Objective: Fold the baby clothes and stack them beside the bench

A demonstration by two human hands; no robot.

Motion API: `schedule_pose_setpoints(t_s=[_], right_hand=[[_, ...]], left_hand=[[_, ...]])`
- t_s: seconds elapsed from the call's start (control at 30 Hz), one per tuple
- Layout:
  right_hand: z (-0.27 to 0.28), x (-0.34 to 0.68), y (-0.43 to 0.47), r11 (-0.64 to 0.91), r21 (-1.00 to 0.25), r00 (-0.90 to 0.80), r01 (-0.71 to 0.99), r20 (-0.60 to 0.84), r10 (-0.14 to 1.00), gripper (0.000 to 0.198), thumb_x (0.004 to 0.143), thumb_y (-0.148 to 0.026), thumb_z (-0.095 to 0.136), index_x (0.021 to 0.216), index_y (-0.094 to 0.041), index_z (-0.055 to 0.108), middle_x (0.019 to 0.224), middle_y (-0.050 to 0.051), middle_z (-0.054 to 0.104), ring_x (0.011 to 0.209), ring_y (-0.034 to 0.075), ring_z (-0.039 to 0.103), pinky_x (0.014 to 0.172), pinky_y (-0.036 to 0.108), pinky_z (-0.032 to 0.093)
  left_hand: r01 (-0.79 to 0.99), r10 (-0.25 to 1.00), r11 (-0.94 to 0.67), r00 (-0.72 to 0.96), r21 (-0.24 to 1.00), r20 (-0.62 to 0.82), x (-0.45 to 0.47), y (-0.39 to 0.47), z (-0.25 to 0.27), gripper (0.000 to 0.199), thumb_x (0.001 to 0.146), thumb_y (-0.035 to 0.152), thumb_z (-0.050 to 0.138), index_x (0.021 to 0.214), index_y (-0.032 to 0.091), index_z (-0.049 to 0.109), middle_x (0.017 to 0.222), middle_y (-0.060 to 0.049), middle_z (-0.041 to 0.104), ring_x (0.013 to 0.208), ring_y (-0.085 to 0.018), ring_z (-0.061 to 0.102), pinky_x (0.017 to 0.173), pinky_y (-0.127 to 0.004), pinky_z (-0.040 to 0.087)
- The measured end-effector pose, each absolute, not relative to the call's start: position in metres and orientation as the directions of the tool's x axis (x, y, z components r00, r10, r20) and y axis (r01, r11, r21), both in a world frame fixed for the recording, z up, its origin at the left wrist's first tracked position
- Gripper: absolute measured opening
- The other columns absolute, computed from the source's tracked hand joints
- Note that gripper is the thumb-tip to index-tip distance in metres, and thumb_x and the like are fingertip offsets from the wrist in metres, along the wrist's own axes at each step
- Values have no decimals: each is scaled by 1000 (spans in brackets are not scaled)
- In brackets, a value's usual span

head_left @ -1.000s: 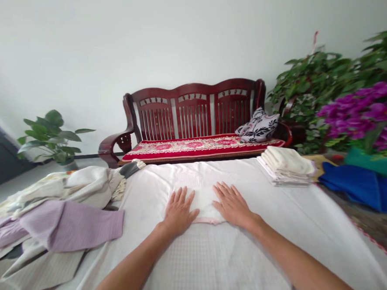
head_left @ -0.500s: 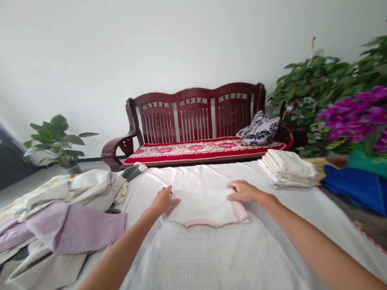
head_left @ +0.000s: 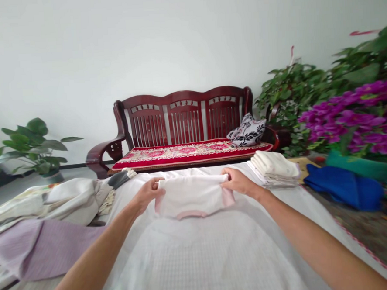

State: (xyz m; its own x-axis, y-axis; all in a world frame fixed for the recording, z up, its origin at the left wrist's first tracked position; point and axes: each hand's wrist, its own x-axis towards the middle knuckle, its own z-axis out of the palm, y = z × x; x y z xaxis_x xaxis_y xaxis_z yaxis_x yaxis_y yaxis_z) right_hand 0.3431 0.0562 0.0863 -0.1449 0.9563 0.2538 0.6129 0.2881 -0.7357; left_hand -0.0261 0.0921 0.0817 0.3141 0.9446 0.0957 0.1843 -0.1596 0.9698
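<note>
Along the bottom of the frame, a white sheet (head_left: 200, 262) lies spread out, seemingly to give a clean, level surface. At lower left, a lilac garment (head_left: 52, 245) rests loosely before a heap of pale clothes (head_left: 75, 200), apparently placed aside so the middle has room. At the centre is a white garment (head_left: 192, 195) with pink trim along its near edge; the left hand (head_left: 149, 193) pinches its far left corner between thumb and fingers, and the right hand (head_left: 238, 181) pinches the far right one, probably to draw the edge between them straight. Whether its near edge touches the sheet, I cannot tell. Right of centre, a folded stack (head_left: 275, 166) sits on the sheet, likely out of the hands' way. Beyond, at mid-frame, a cushion (head_left: 247, 132) leans near the right end of a wooden bench (head_left: 182, 97).
</note>
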Motion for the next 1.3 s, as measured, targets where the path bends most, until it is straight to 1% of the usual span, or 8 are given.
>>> schedule_pose_setpoints(t_s=[0.07, 0.17, 0.37, 0.57, 0.7, 0.83, 1.1, 1.3], right_hand=[[97, 342, 52, 395, -638, -73, 662, 469, 880, 14, 69, -23, 60, 82, -21, 55, 81, 0, 65, 73, 17, 58, 65, 27, 43], [90, 344, 39, 533, -389, -180, 751, 656, 733, 9, 78, -16, 54, 85, -22, 56, 100, 6, 71, 91, 21, 64, 82, 33, 47], [23, 360, -2, 712, 6, -610, 702, 520, 598, 28, 78, 0, 43, 86, -21, 61, 88, 6, 69, 86, 19, 63, 78, 32, 49], [22, 364, -22, 676, -92, -576, 731, 448, 684, 35, 81, 1, 39, 90, -20, 65, 97, 7, 72, 93, 18, 66, 85, 34, 52], [36, 310, -13, 561, -166, -442, 811, 456, 773, 45, 86, -6, 39, 121, -19, 64, 133, 10, 64, 127, 21, 56, 110, 41, 43], [25, 244, 6, 493, -163, -437, 854, 287, 852, 54, 97, -26, 39, 149, -12, 43, 157, 15, 40, 148, 27, 32, 120, 51, 28], [-2, 284, 25, 292, -105, -274, 951, 151, 950, 60, 102, -46, 31, 155, -18, 37, 161, 13, 34, 150, 26, 27, 121, 53, 20], [3, 323, 29, 80, -55, -72, 995, 136, 988, 54, 103, -40, 30, 148, -17, 46, 157, 11, 42, 148, 28, 31, 120, 55, 22]], left_hand=[[224, 911, -363, 291, 905, 294, -27, 97, 95, 41, 66, 29, 70, 105, 18, 61, 97, -3, 67, 88, -19, 62, 79, -30, 49], [437, 775, -632, 383, 641, 503, -30, 97, 93, 14, 71, 17, 60, 86, 19, 62, 88, -2, 63, 86, -18, 59, 81, -30, 47], [526, 596, -802, 736, 284, 321, -41, 54, 29, 45, 58, -6, 44, 89, 21, 63, 90, -3, 62, 88, -18, 56, 81, -29, 44], [551, 655, -748, 702, 371, 279, -42, 29, 30, 45, 71, -7, 38, 90, 20, 67, 91, -4, 66, 89, -17, 62, 83, -29, 48], [629, 773, -633, 547, 452, 322, -3, 34, 39, 48, 82, 0, 39, 113, 22, 68, 123, -6, 68, 119, -20, 61, 105, -36, 46], [735, 793, -607, 534, 301, 295, 43, 43, 19, 45, 100, 25, 38, 142, 18, 52, 151, -14, 50, 145, -29, 39, 117, -53, 32], [883, 882, -457, 435, 107, 181, 21, 53, -8, 56, 102, 44, 38, 152, 19, 40, 159, -17, 36, 148, -37, 29, 117, -58, 27], [903, 954, -262, 191, 340, 229, -18, 56, -13, 54, 100, 36, 39, 147, 10, 43, 153, -23, 43, 145, -34, 37, 117, -52, 30]])
